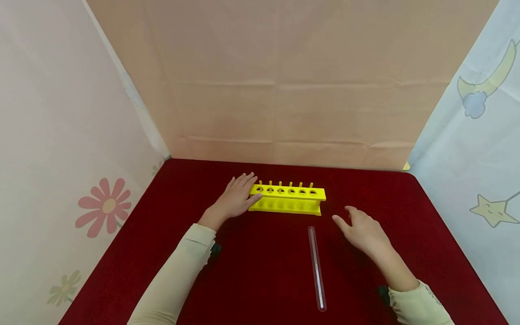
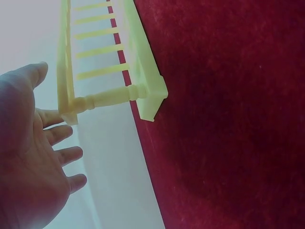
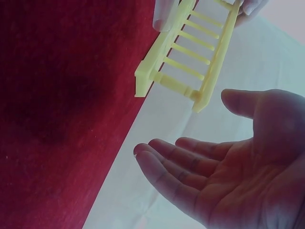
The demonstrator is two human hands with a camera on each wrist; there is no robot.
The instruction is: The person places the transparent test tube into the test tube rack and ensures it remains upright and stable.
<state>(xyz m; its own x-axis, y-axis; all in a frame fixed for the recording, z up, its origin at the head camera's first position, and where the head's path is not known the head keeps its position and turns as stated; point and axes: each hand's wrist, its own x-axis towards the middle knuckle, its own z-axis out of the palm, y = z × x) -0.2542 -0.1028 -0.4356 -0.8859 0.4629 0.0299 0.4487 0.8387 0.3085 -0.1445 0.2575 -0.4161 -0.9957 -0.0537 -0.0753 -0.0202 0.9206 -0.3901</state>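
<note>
A yellow test tube rack (image 1: 290, 195) stands on the dark red tabletop, with a row of holes along its top plate and short pegs behind. My left hand (image 1: 235, 196) is at the rack's left end, thumb in front and fingers reaching along the far side. In the left wrist view the fingers (image 2: 69, 155) are spread and fairly straight beside the rack's end. Off the rack's right end my right hand (image 1: 365, 232) hovers with thumb and fingers apart, holding nothing. A clear glass test tube (image 1: 317, 268) lies in front of the rack, left of the right hand.
The red tabletop (image 1: 260, 271) has a plain tan sheet (image 1: 280, 90) hanging behind it. Pale printed sheets (image 1: 48, 135) stand along the left and right sides. Dark wrist-camera parts (image 1: 215, 249) show under the left sleeve.
</note>
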